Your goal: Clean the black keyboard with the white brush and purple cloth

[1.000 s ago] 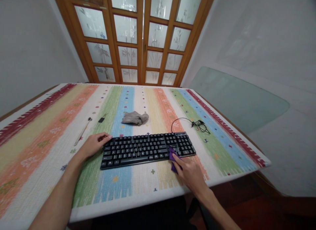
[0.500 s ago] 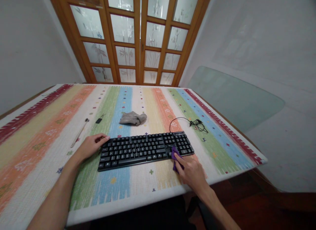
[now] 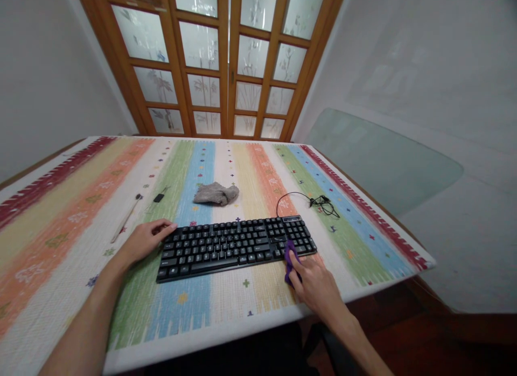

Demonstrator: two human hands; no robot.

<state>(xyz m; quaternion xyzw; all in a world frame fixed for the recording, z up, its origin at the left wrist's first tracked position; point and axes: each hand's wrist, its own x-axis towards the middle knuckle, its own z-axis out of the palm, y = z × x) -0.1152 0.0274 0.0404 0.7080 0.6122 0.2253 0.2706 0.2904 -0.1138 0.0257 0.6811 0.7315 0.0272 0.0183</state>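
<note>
A black keyboard [image 3: 230, 248] lies at a slight angle near the table's front. My left hand [image 3: 147, 240] grips its upper left corner, fingertips against the far edge. In my right hand [image 3: 317, 282] is a purple cloth [image 3: 290, 265], pinched and pressed on the keys between the arrow cluster and the number pad. Part of the cloth hangs over the keyboard's front edge. The keyboard's thin black cable [image 3: 323, 202] runs from the back edge and lies bunched to the right.
Beyond the keyboard lies a crumpled grey cloth [image 3: 216, 194]. To the left are a thin-handled brush [image 3: 126, 218] and a small black object [image 3: 159, 197] with thin, pale parts. A striped tablecloth [image 3: 246, 303] covers the table. Wooden glazed doors [image 3: 224, 69] stand behind.
My right hand has moved the purple cloth slightly right, toward the number pad. My left hand keeps its place at the keyboard's corner. The whole view has shifted a little.
</note>
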